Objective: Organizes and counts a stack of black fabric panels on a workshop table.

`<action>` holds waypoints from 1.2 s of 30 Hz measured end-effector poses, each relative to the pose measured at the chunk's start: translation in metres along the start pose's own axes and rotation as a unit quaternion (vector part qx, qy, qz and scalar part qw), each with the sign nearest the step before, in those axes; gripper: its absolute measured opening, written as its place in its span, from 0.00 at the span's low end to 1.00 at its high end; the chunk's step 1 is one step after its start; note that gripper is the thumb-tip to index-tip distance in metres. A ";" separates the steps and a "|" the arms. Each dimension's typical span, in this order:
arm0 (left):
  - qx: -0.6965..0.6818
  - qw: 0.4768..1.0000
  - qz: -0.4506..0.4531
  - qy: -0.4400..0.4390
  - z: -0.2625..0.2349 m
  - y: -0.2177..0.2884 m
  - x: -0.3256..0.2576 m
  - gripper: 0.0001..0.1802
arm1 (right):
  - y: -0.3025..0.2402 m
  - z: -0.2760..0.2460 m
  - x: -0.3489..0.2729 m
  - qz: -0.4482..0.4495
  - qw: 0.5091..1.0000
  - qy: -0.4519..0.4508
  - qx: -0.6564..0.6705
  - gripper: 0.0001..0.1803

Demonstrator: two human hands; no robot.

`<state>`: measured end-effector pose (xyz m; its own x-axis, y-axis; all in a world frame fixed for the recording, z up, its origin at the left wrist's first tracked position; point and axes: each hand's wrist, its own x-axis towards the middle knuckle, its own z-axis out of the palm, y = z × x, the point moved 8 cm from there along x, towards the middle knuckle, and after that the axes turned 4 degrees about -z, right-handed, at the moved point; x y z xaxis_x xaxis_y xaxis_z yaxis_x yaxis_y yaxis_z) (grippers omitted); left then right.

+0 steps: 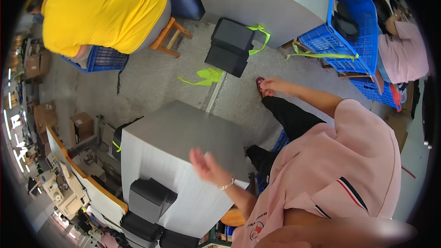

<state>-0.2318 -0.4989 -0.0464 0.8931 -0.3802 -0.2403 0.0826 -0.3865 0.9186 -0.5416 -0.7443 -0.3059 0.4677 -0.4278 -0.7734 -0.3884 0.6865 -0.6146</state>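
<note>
My left hand [209,169], with a bracelet at the wrist, is raised above a grey box-shaped table [183,126]. Its fingers are stretched out, slightly blurred, and hold nothing visible. Farther off, my right hand [274,86] hangs in the air over the floor beside my leg. The fingers of this hand are loosely bent and apart, with nothing seen in them. Black flat pieces [151,197] lie piled at the table's near left, apart from my left hand. More black panels [229,46] with a yellow-green strap [262,39] are ahead, away from both hands.
A person in a yellow shirt [105,11] sits on a wooden stool [171,36] by a blue crate [105,59]. Blue baskets [317,41] stand at the right near another person in pink [404,55]. A yellow-green strip [206,77] lies on the floor. Sewing machines [57,190] line the left.
</note>
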 end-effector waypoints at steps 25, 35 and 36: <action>-0.326 0.819 -0.439 -0.175 0.663 -0.540 0.242 0.43 | -0.090 -0.202 0.406 -0.277 0.776 0.245 -0.511 0.50; -0.364 0.814 -0.403 -0.205 0.685 -0.526 0.242 0.39 | -0.103 -0.217 0.401 -0.248 0.830 0.253 -0.431 0.58; -0.364 0.819 -0.397 -0.201 0.681 -0.525 0.245 0.39 | -0.110 -0.208 0.395 -0.251 0.826 0.242 -0.443 0.57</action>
<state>-0.3571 -0.9617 -0.8012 0.2258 -0.5540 -0.8013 0.9379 -0.0989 0.3326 -0.4792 -1.1110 -0.5757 0.4579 -0.8596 -0.2267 -0.7708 -0.2568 -0.5830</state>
